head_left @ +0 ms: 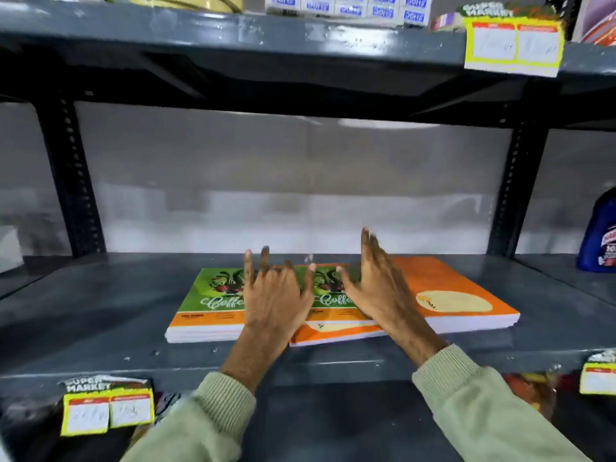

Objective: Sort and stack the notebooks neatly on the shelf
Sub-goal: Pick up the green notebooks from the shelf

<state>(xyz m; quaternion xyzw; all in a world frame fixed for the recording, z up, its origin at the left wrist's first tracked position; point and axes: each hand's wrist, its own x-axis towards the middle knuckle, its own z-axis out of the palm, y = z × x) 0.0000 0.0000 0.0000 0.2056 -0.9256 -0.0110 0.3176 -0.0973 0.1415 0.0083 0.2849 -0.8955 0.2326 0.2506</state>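
Notebooks lie flat on the grey metal shelf. A left stack shows a green and orange cover. A middle notebook with the same cover sits slightly askew and overlaps it. To the right lies an orange stack with a cream oval. My left hand hovers over the seam between the left and middle ones, fingers spread, holding nothing. My right hand is spread over the middle notebook and the orange stack's left edge; I cannot tell whether either hand touches the covers.
A blue bottle stands at the shelf's right end. Perforated black uprights frame the bay. Yellow price tags hang on the shelf edges. White boxes sit on the shelf above.
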